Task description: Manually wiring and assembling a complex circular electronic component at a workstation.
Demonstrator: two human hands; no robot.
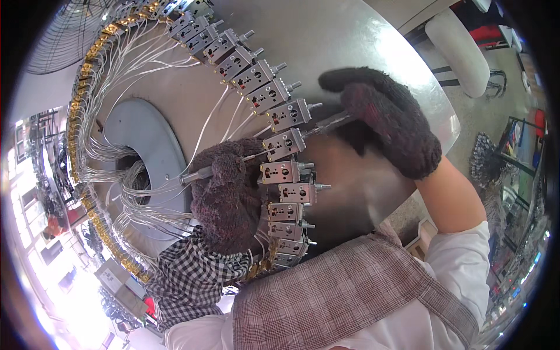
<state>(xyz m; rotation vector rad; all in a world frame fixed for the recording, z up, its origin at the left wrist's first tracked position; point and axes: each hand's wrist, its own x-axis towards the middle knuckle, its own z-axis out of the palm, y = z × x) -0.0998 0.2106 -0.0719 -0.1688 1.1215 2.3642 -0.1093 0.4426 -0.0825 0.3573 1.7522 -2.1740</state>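
Note:
My left hand, in a dark fuzzy glove, is closed around a slim driver with a silver cylindrical handle. Its thin shaft reaches the inner side of a small metal switch box. On the outer side, my right hand, gloved alike, grips a driver with a metal shaft. That shaft lines up with the box's protruding stud and seems to meet it; the handle is hidden in the glove. Matching metal boxes with threaded studs run along the ring's rim above and below.
White wires run from the gold terminals around the ring into a grey hub. A shiny metal table lies beneath. A wire-guarded fan stands far left, a pale chair far right.

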